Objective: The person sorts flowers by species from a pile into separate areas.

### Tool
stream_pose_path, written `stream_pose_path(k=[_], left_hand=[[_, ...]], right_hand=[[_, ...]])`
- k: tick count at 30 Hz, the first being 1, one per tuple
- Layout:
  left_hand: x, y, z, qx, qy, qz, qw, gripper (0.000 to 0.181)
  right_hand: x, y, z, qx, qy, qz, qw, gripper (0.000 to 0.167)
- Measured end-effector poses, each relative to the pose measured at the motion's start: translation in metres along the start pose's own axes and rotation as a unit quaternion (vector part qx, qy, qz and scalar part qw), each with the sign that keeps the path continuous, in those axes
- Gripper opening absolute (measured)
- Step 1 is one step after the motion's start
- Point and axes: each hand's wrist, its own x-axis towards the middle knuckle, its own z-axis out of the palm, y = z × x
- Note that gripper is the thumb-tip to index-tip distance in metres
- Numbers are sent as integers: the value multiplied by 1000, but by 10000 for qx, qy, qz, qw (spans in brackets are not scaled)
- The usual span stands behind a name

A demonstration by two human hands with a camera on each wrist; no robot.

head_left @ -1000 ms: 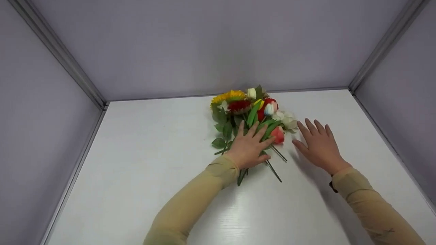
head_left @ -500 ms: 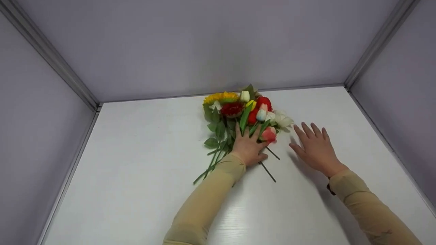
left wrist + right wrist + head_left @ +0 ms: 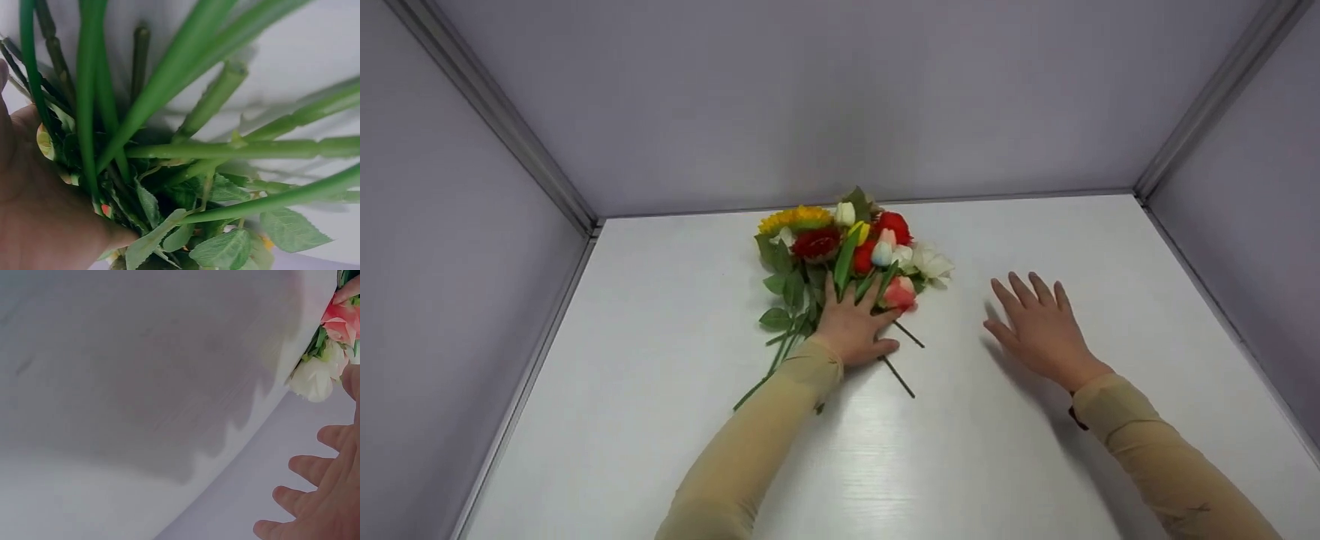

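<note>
Spread over a bunch of artificial flowers (image 3: 816, 244), my left hand (image 3: 851, 328) lies palm down with its fingers straight on the stems and leaves. In the left wrist view that hand (image 3: 45, 197) is beside green stems (image 3: 214, 149) and leaves (image 3: 225, 250). A pink flower (image 3: 900, 294) lies by its fingers. My right hand (image 3: 1044, 334) hovers palm down to the right of the bunch, fingers spread, holding nothing. In the right wrist view the right hand (image 3: 326, 495) is below a white flower (image 3: 314, 379) and a pink one (image 3: 341, 323), apart from them.
The white table (image 3: 675, 300) has grey-purple panels (image 3: 840, 97) behind it and at both sides, with metal frame posts at the corners. The flower heads lie near the table's back edge, and two thin stem ends (image 3: 898, 379) point toward the front.
The bunch and my left hand stand farther left in the head view, partly because the view has shifted. Some stems have swung out to the left. My right hand has moved slightly left, still raised.
</note>
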Motion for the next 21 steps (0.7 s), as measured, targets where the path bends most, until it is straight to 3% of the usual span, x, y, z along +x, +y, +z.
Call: stream_pose_path(k=[11,21], left_hand=[[-48,-76,25,-606,285,-71,9977,64],[-96,-147,44,-717,530,-67,9960,56]], right_hand=[[11,-16,9,-269,-186,-204,9993,72],[32,-54,14,-265,-257,-476,9982,71]])
